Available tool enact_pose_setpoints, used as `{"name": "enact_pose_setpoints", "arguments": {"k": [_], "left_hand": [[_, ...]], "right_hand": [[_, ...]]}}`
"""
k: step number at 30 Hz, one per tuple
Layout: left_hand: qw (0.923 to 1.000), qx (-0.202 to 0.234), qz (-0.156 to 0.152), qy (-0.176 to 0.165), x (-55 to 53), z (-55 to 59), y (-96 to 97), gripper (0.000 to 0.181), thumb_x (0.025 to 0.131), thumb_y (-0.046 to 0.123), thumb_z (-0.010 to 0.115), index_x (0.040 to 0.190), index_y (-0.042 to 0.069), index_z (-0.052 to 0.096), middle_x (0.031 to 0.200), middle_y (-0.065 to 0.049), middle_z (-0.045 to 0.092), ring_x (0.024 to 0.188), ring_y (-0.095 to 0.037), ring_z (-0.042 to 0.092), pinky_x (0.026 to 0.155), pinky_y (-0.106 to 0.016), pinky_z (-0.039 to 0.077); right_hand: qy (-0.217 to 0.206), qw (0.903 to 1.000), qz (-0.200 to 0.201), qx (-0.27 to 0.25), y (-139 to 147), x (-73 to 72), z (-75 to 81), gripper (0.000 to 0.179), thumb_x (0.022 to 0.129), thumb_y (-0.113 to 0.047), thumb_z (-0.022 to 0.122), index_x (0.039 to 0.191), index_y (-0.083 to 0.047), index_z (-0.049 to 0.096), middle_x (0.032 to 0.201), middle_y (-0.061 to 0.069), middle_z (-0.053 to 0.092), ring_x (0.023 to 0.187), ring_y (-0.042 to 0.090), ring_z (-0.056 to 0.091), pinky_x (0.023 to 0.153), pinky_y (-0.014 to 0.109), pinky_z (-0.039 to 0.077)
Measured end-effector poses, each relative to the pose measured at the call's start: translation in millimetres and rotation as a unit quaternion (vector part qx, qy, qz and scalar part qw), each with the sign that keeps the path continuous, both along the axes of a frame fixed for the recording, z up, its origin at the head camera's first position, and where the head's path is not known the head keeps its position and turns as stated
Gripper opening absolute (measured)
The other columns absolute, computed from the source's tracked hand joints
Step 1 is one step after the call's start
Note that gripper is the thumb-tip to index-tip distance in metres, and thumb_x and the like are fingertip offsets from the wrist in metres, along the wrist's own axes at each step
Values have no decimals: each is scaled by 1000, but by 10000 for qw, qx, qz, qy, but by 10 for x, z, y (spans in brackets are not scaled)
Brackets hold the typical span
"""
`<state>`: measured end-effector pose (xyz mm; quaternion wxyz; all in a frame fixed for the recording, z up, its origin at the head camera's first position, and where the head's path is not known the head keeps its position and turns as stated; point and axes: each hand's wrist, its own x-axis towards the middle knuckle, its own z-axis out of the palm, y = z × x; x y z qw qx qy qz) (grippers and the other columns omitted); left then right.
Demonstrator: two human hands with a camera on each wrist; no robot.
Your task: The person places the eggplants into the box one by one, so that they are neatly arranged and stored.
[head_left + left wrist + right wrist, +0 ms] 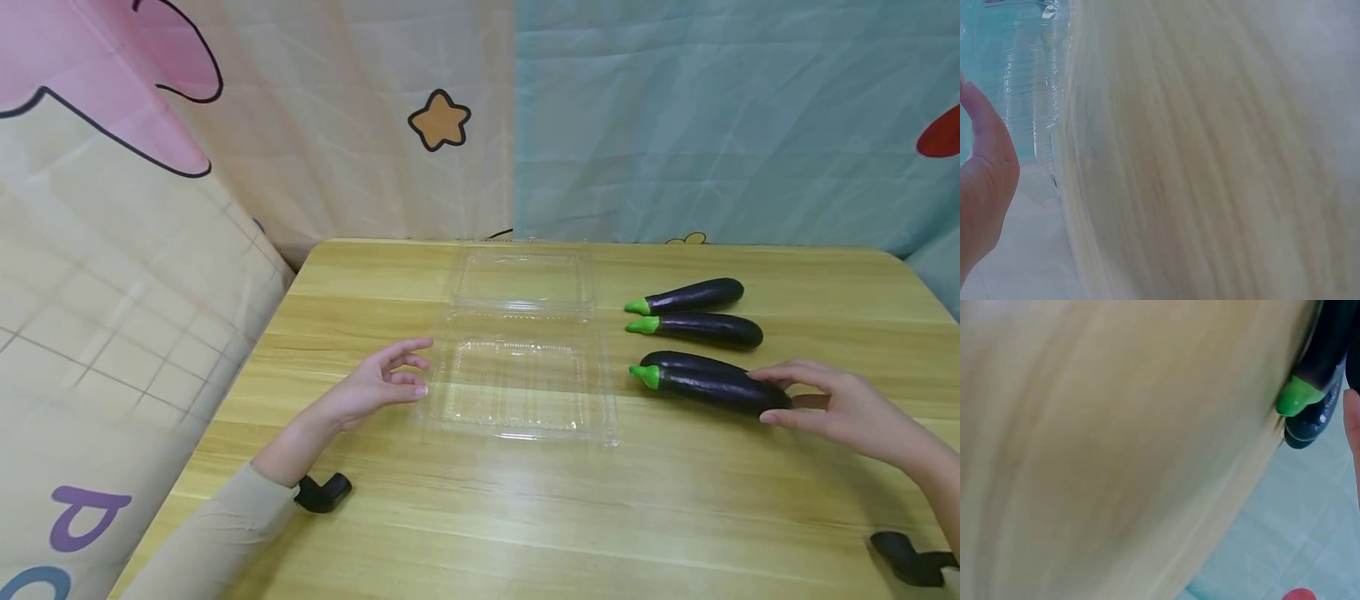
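My right hand (840,408) holds the rounded end of a dark purple eggplant (723,393) between thumb and fingers. Its green stem points left. Another eggplant (686,361) lies just behind it, partly hidden. Farther back lie two more, a rear eggplant (701,296) and a nearer eggplant (712,328), stems also to the left. A clear plastic clamshell box (517,433) lies unfolded mid-table, its lid (525,279) toward the back. Beside the box's left edge is my left hand (378,383), fingers loosely bent and holding nothing. Only part of the left hand (988,178) shows in the left wrist view.
The wooden table (480,517) has rounded back corners. Behind it hangs a printed curtain (675,125); another patterned sheet (150,333) hangs at the left. Black camera mounts (322,493) sit at both wrists.
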<state>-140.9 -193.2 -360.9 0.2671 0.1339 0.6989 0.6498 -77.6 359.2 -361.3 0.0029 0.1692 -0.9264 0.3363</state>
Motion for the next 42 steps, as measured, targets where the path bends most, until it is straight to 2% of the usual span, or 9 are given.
{"name": "enact_pose_setpoints", "arguments": {"k": [5, 17, 22, 28, 34, 38, 42], "left_hand": [[10000, 54, 50, -29, 9, -15, 12, 74, 83, -6, 63, 145, -1, 23, 125, -24, 36, 93, -17, 54, 79, -24, 51], [9999, 84, 92, -117, 27, -26, 16, 73, 83, -7, 62, 145, 0, 24, 125, -24, 37, 92, -15, 55, 80, -23, 51], [9998, 39, 93, -145, 27, -18, 11, 73, 84, -5, 63, 145, 1, 24, 125, -23, 37, 93, -16, 54, 80, -23, 51], [9998, 10, 102, -177, 25, -8, 18, 73, 84, -5, 63, 145, 1, 24, 126, -23, 36, 95, -18, 53, 80, -23, 51], [9999, 8, 43, -155, 16, 1, 22, 74, 84, -6, 62, 146, 1, 22, 126, -22, 36, 95, -17, 52, 81, -23, 51], [9998, 75, 23, -161, 3, 5, 23, 75, 83, -8, 61, 146, 1, 21, 125, -21, 36, 96, -17, 53, 82, -25, 51], [9998, 101, 48, -184, 1, 11, 17, 75, 83, -9, 61, 146, 1, 21, 125, -22, 36, 95, -16, 54, 82, -25, 51]], "right_hand": [[20, 9999, 45, -135, -16, -11, 49, 43, 77, -3, 74, 118, -4, 60, 109, -21, 51, 96, -13, 45, 66, 9, 48], [-172, 9997, -95, -142, -121, -93, 180, 46, 79, -7, 74, 122, -6, 58, 114, -28, 46, 98, -17, 43, 65, 11, 49], [-265, 9996, -119, -46, -190, -131, 244, 47, 80, -11, 73, 124, -10, 58, 116, -26, 45, 97, -18, 44, 65, 11, 49], [-202, 9995, 158, -202, -307, -197, 301, 45, 80, -10, 73, 123, -11, 59, 115, -18, 49, 98, -13, 48, 68, 11, 50], [-214, 9993, 267, -164, -460, -264, 389, 45, 81, -13, 72, 124, -12, 59, 114, -19, 50, 95, -8, 48, 69, 11, 49], [-110, 9994, 265, -193, -571, -333, 418, 44, 79, -13, 74, 121, -13, 61, 112, -16, 54, 96, -5, 48, 73, 9, 47], [35, 9983, 508, -271, -668, -415, 426, 43, 79, -12, 75, 120, -13, 62, 110, -10, 56, 95, -2, 49, 74, 9, 47]]}}
